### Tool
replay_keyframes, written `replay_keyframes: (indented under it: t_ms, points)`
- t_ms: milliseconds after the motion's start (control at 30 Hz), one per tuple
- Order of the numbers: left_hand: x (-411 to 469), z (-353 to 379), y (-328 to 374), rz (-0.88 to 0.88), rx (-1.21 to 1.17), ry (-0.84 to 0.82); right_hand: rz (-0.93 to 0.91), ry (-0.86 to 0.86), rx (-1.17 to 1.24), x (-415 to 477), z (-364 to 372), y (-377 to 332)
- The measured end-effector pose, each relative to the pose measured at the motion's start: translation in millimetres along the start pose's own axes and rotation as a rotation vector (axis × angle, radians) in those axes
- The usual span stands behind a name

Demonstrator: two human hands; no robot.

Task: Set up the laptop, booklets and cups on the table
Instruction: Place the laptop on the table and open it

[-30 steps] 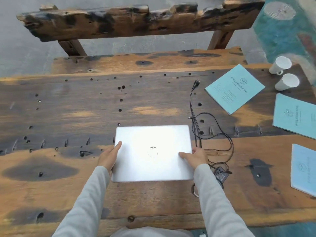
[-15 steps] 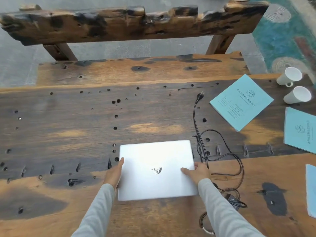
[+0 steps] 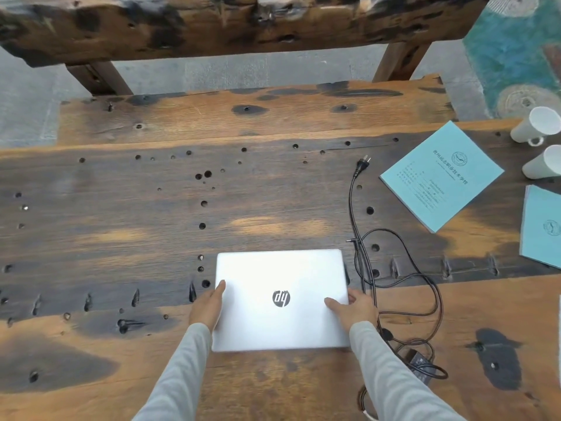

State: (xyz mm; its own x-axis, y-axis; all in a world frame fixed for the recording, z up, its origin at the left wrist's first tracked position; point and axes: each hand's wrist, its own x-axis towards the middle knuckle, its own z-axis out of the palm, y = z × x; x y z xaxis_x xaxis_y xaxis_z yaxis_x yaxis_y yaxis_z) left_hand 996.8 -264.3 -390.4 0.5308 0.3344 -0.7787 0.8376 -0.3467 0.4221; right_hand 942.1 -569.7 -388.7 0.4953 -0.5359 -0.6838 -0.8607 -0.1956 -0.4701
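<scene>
A closed silver laptop lies flat on the weathered wooden table, the left hand pressed against its left edge and the right hand gripping its right edge with the thumb on the lid. Just right of the laptop a black charger cable loops about, its plug lying beyond the laptop. Farther right of the laptop lie two blue booklets, with two white cups tipped on their sides beyond them.
</scene>
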Motion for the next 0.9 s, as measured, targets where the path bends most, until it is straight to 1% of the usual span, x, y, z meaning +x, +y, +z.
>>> replay_keyframes:
  t_ms: [333,433,667,800,900]
  points:
    - [-5,5,5,0.018,0.055,0.009,-0.022,0.082,0.018,2,6,3]
    - [-6,6,7,0.008,0.045,-0.007,-0.02,0.136,-0.039,3,7,3]
    - [-5,5,7,0.015,0.082,-0.02,-0.031,0.125,-0.127,5,6,1]
    - [-9,4,2,0.025,0.039,-0.009,-0.042,0.125,-0.146,-1,7,0]
    - [-14,2,-4,0.025,0.026,-0.003,-0.065,0.084,-0.163,-7,6,5]
